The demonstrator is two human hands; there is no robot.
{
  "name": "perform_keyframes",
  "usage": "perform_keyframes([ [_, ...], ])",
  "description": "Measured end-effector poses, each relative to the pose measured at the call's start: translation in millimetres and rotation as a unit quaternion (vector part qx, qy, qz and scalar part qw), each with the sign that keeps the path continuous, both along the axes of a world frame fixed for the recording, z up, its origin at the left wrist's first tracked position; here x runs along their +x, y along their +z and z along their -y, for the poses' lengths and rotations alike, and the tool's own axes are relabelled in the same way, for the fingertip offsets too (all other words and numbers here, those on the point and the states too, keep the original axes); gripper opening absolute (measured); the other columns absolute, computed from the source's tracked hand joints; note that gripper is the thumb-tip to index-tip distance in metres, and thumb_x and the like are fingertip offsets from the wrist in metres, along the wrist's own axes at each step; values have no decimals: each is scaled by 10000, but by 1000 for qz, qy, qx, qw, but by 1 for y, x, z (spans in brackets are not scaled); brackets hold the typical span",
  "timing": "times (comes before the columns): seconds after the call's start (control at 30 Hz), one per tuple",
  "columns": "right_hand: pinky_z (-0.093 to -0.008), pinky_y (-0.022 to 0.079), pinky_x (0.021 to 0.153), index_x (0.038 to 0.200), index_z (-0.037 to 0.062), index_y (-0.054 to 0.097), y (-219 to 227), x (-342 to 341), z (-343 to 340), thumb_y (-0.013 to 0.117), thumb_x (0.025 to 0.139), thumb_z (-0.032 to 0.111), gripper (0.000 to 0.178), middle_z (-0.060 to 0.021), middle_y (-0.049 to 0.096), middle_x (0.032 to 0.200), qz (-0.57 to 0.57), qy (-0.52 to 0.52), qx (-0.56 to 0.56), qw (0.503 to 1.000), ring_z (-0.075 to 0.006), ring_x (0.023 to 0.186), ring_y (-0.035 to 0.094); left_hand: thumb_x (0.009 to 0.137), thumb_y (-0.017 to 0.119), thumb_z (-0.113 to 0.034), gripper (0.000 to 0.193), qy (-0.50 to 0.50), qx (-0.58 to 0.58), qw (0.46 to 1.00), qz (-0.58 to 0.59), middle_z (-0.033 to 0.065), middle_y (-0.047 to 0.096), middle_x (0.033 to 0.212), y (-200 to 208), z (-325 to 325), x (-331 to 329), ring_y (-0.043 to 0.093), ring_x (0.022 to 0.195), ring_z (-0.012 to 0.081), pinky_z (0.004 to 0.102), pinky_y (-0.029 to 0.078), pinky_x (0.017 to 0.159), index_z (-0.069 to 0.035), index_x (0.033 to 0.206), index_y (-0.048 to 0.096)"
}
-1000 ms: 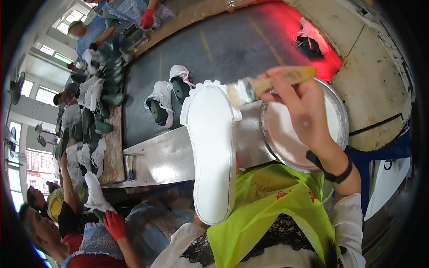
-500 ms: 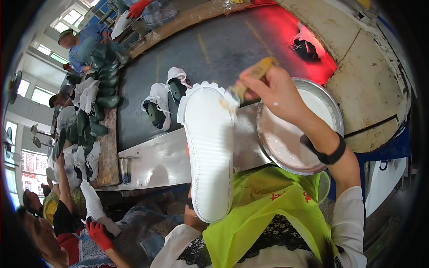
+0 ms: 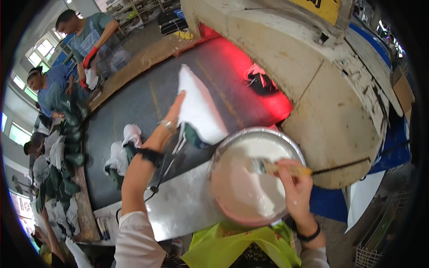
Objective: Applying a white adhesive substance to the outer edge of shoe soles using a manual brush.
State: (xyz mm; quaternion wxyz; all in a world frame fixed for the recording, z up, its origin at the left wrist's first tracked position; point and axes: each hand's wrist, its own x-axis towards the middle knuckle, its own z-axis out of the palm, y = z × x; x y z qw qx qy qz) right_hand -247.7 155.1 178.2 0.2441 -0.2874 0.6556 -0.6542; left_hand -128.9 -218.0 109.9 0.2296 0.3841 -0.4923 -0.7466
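Two loads, one per hand. Grasping with the left hand a white fabric shoe with a dark green form inside, tilted over a wide dark grey belt; cannot see the fingers behind it, nor tell whether touching the belt. Pinching with the right hand a flat brush with a pale wooden handle, bristles over the milky white liquid in a round silver metal bowl; cannot tell how deep.

Could drip onto the shiny steel tabletop if lifting the brush overloaded. Could snag the thin black cord beside the left forearm if pulling back sharply. Could drag the dangling white laces through wet liquid if swinging the shoe's heel end over the bowl. Could bump the pair of white shoes with green forms if sweeping the left elbow outward.

Mind the bowl's far rim, near the cream-coloured machine housing, and its left rim, near the shoe's heel end. Find more room up and left, toward the brown ledge.
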Motion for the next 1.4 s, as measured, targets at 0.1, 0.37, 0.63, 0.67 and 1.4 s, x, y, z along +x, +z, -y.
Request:
perform_keyframes([
  [0.1, -251, 534, 723, 995, -48, 614, -9, -7, -18, 580, 897, -16, 108, -103, 567, 1022, 23, -89, -7, 996, -137, 839, 618, 740, 637, -672, 971, 32, -50, 995, 85, 184, 601, 1188, -93, 86, -110, 618, 1022, 240, 351, 474, 883, 132, 1263, 490],
  [0.37, -389, 532, 833, 1082, -147, 536, -8, -38, -39, 574, 947, 184, 360, -199, 605, 1042, -47, -134, 139, 980, -255, 877, 627, 717, 606, -711, 936, -14, -90, 983, 162, 217, 606, 1215, -181, 120, -257, 591, 1125, 321, 394, 434, 957, 96, 1190, 582],
  [0.63, -311, 556, 735, 1089, -31, 521, -26, -41, -22, 599, 932, 132, 240, -96, 565, 962, 4, -140, 65, 988, -163, 847, 596, 821, 547, -607, 657, -6, -456, 746, 485, 157, 522, 1278, -97, 116, -101, 457, 1239, 357, 479, 397, 982, -48, 1159, 621],
  [0.67, -299, 567, 729, 1089, -23, 523, -26, -40, -25, 598, 925, 100, 219, -105, 575, 984, 7, -132, 51, 990, -160, 859, 602, 800, 576, -606, 668, 30, -549, 657, 517, 159, 513, 1275, -100, 108, -57, 440, 1236, 365, 490, 366, 1001, -32, 1139, 620],
  [1.4, -236, 560, 616, 1141, 14, 535, 13, 3, -30, 593, 935, 153, 255, -88, 598, 1021, 98, -55, -45, 993, -139, 787, 630, 599, 750, -522, 830, 213, -130, 832, 496, 248, 629, 1144, -64, 33, 246, 639, 1027, 341, 358, 505, 840, 97, 1132, 605],
])
